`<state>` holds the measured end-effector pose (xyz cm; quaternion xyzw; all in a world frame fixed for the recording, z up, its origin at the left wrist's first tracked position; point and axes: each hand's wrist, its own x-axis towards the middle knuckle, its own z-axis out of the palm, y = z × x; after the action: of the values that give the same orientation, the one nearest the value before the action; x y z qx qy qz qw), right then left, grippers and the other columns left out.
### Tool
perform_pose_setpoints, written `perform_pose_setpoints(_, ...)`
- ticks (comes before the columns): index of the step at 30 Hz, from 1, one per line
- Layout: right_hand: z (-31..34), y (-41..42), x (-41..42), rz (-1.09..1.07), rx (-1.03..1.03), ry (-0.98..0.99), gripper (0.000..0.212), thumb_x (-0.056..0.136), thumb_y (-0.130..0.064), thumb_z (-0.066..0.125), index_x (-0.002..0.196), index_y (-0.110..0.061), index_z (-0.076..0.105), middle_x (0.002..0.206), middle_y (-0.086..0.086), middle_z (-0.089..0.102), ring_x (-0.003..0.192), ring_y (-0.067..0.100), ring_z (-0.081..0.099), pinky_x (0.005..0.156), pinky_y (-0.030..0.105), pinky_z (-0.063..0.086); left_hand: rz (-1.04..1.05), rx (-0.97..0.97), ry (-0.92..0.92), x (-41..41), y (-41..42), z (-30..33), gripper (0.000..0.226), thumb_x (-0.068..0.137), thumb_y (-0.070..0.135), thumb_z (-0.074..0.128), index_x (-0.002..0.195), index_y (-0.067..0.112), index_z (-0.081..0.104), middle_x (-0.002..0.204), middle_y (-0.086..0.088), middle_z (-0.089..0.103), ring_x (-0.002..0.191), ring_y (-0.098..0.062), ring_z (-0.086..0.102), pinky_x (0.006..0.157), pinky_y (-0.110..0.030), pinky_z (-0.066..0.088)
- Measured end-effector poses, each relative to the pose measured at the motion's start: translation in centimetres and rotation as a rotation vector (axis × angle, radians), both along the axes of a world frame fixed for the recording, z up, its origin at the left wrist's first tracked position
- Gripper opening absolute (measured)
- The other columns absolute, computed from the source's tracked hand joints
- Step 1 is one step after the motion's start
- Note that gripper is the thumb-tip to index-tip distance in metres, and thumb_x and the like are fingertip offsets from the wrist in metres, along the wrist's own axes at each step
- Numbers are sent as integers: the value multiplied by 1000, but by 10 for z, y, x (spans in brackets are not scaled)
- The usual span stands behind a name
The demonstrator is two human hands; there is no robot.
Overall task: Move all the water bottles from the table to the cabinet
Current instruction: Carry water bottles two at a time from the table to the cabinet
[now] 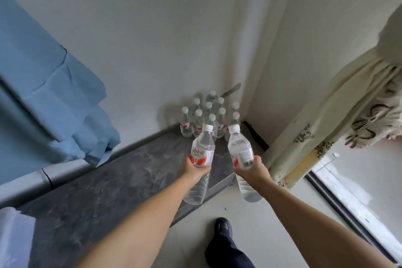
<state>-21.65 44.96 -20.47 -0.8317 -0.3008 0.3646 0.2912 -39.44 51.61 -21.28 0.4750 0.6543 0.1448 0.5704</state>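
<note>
Gripping one clear water bottle each, both hands are held out over the near end of a dark marbled cabinet top (pixel 113 180). Left hand (pixel 194 169): fingers curled round the red-and-white label of the left bottle (pixel 201 152), white cap pointing away and up, base hanging past the cabinet edge. Right hand (pixel 253 168): fingers clamped round the label band of the right bottle (pixel 240 150) (barcode side showing), cap likewise tilted forward, base over the pale floor (pixel 272 224). Standing upright in the far corner of the cabinet top, against the white wall (pixel 152 39): a cluster of capped bottles (pixel 210 115), roughly a dozen, though the rear ones are too blurred for a sure count. Also noted: blue cloth (pixel 47 98) at left, patterned cream curtain (pixel 348 115) at right, one dark shoe (pixel 224 227) and trouser leg below.
</note>
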Motion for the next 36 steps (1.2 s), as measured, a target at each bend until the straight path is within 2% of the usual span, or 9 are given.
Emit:
perform_pose_setpoints(6, -32, 76, 66, 101, -99, 48, 48, 77, -34, 74, 112, -17, 45, 95, 0, 61, 84, 21, 61, 73, 30, 43, 16, -7, 93, 60, 63, -47, 70, 57, 49, 80, 117, 22, 56, 109, 3, 69, 97, -20, 67, 93, -43, 53)
perform_pose_setpoints(13, -101, 137, 84, 140, -101, 130, 68, 73, -34, 77, 132, -24, 45, 123, 6, 54, 106, 24, 58, 84, 33, 49, 161, 152, 230, 93, 109, -103, 53, 57, 28, 88, 98, 4, 64, 98, -11, 70, 88, -27, 68, 74, -37, 57)
perform_pose_setpoints(15, -130, 156, 84, 133, -80, 129, 69, 72, -35, 78, 133, -25, 46, 123, 5, 56, 107, 24, 59, 83, 31, 47, 203, 157, 202, 95, 129, -131, 54, 56, 28, 88, 100, 9, 63, 99, -10, 68, 89, -27, 68, 72, -39, 58)
perform_pose_setpoints(18, -174, 179, 81, 57, -33, 160, 65, 74, -33, 78, 131, -26, 47, 117, -2, 61, 103, 19, 61, 85, 31, 48, 276, 176, 100, 97, 155, -168, 50, 64, 14, 86, 106, 11, 59, 102, -4, 66, 87, -20, 64, 68, -28, 48)
perform_pose_setpoints(23, -226, 204, 69, -62, 85, 213, 62, 81, -24, 75, 135, -26, 44, 108, -9, 59, 97, 13, 57, 82, 26, 40, 369, 299, 15, 104, 179, -220, 52, 68, 8, 85, 111, 9, 57, 102, -4, 63, 90, -18, 62, 76, -25, 44)
perform_pose_setpoints(28, -264, 220, 51, -90, 161, 150, 69, 75, -33, 79, 135, -28, 45, 128, -1, 58, 117, 17, 58, 95, 32, 49, 433, 471, -22, 109, 186, -251, 51, 72, -2, 79, 103, 26, 50, 95, 11, 59, 90, 17, 60, 78, -2, 44)
perform_pose_setpoints(29, -267, 221, 49, -99, 178, 155, 71, 76, -33, 79, 136, -26, 44, 131, 1, 55, 119, 19, 57, 99, 37, 49, 451, 487, -17, 108, 187, -259, 52, 72, -2, 79, 106, 25, 50, 101, 6, 61, 96, 13, 61, 84, -5, 45)
perform_pose_setpoints(32, -275, 224, 48, -100, 211, 177, 74, 77, -33, 78, 139, -27, 38, 137, 0, 49, 126, 19, 51, 104, 45, 47, 436, 508, -24, 107, 189, -278, 56, 71, 4, 82, 118, 9, 52, 118, -12, 61, 111, -22, 61, 97, -33, 50)
perform_pose_setpoints(36, -274, 225, 48, -51, 169, 175, 79, 76, -28, 79, 141, -24, 34, 139, 2, 46, 127, 22, 50, 103, 48, 47, 365, 461, -19, 102, 197, -293, 65, 65, 19, 85, 121, 8, 54, 117, -12, 63, 110, -25, 63, 97, -46, 52)
